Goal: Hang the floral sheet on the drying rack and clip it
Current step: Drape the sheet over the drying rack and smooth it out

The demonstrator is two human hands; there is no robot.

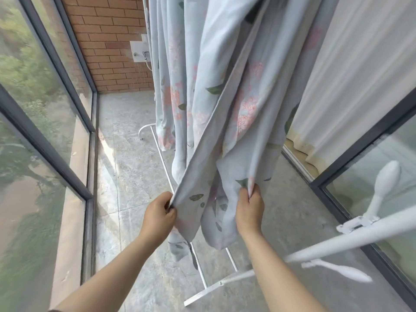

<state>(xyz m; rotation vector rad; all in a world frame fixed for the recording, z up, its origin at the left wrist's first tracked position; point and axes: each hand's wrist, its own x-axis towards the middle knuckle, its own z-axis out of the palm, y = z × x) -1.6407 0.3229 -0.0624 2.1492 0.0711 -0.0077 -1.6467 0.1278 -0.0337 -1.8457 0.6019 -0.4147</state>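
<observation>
Floral sheet (225, 97), head view: hangs from above frame, folds running top to bottom, lower end near base rail of drying rack (201, 273). Top bar out of view; no clips visible. Left hand (158, 213) pinches hemmed edge, fingers curled round it. Right hand (248, 210) grips bunched lower fold, fingers closed on cloth. Hands level, short slack span between; cloth rises up and away from fingers. Likely next: draw hands apart, spread sheet sideways.

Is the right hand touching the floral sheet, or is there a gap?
Touching. The head view shows the right hand pinching a fold of the floral sheet, with the cloth bunched between its curled fingers.
</observation>
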